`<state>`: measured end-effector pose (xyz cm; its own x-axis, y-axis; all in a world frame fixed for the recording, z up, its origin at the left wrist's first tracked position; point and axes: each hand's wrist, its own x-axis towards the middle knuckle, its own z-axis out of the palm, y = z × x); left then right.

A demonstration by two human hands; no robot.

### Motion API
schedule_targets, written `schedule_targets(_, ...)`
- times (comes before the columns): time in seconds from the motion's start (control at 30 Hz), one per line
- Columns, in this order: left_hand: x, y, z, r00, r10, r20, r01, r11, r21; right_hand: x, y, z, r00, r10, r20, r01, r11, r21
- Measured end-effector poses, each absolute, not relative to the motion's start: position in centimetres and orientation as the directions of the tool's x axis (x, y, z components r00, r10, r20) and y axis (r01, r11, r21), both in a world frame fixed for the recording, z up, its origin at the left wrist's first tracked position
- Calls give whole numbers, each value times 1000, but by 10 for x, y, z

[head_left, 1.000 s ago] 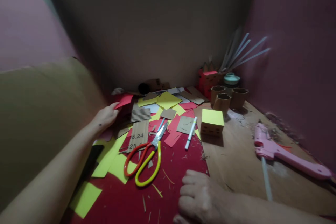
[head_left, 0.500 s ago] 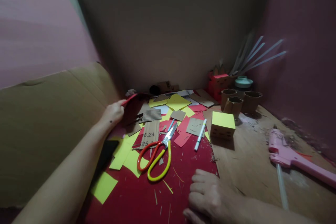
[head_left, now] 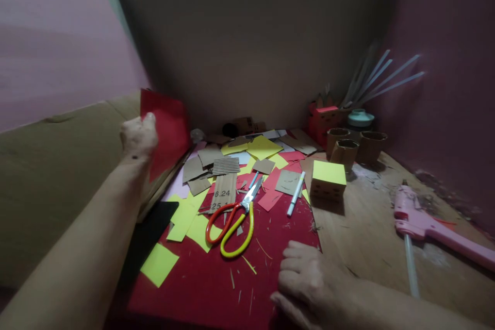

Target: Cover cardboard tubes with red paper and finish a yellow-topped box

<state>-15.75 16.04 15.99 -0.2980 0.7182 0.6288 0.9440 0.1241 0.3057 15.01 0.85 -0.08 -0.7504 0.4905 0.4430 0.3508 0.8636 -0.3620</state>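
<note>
Head view: a red sheet (head_left: 170,131) is held up in the left hand (head_left: 139,136), the thumb over its near face, the other fingers partly hidden. It spreads toward 3 o'clock from that hand, longer side running roughly 12 to 6. The right hand (head_left: 303,281), well apart from it at about 4 to 5 o'clock, rests on the bench (head_left: 201,289) with fingers loosely curled; its palm is hidden, so I cannot tell whether it holds anything. It is the nearer hand to the scissors (head_left: 246,203), which lie at its 11 o'clock, blades pointing toward 1.

The sheet looks thin, flat and matte. The scissors pair bright metal blades with smooth orange and yellow loops. A ridged corrugated piece (head_left: 226,165) lies beyond them, and a boxy cardboard cube (head_left: 328,180) bears a yellow top.
</note>
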Motion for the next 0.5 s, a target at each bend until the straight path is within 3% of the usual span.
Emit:
schedule_targets(0.07, -141, 145, 160, -245, 707, 663, 964, 109, 241, 150, 8, -1, -748, 483, 455, 343, 869, -357)
schedule_targets(0.17, -107, 118, 139, 20, 755, 655, 994, -85, 68, 152, 6, -1, -753, 479, 451, 320, 866, -385)
schedule_targets(0.27, -71, 92, 98, 325, 751, 574, 939, -327, -104, 154, 4, 4, -690, 595, 413, 320, 762, -562)
schedule_targets(0.33, -50, 75, 69, 476, 721, 503, 875, -447, -187, 154, 6, 9, -555, 776, 298, 257, 501, -826)
schedule_targets(0.4, -34, 58, 44, 611, 656, 443, 789, -551, -272, 152, 11, 12, -400, 910, 105, -18, 107, -994)
schedule_targets(0.43, -27, 50, 34, 645, 635, 424, 762, -575, -298, 151, 15, 13, -379, 925, 20, -196, -59, -979)
schedule_targets(0.5, -16, 33, 22, 719, 570, 399, 695, -612, -378, 148, 22, 12, -381, 920, -93, -482, -284, -829)
